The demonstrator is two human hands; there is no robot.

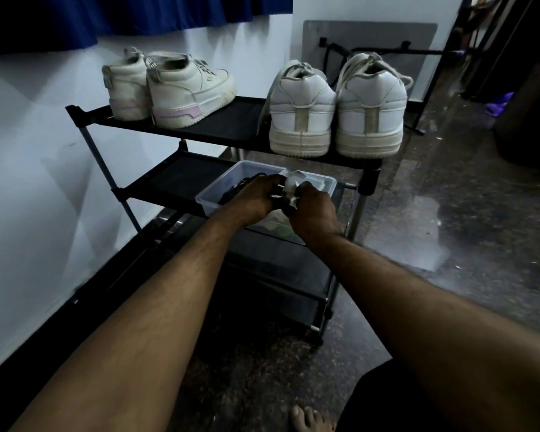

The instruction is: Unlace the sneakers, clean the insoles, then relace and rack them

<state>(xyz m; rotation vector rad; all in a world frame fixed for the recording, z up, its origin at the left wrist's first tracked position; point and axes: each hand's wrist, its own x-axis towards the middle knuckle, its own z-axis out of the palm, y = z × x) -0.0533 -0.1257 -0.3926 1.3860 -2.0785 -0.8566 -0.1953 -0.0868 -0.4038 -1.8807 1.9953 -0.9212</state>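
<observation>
Both sneaker pairs (337, 110) sit heels-out on the rack's (231, 126) top shelf, easy to grab. Cleaning kit lives in the clear bin (206, 201) one shelf down, so both arms reach in: right hand (312, 210) pinches a white rag (290, 185), left hand (256, 198) seems curled round something dark.

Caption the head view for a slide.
Both hands handle a white cloth over a clear bin on the rack under two sneaker pairs.
</observation>
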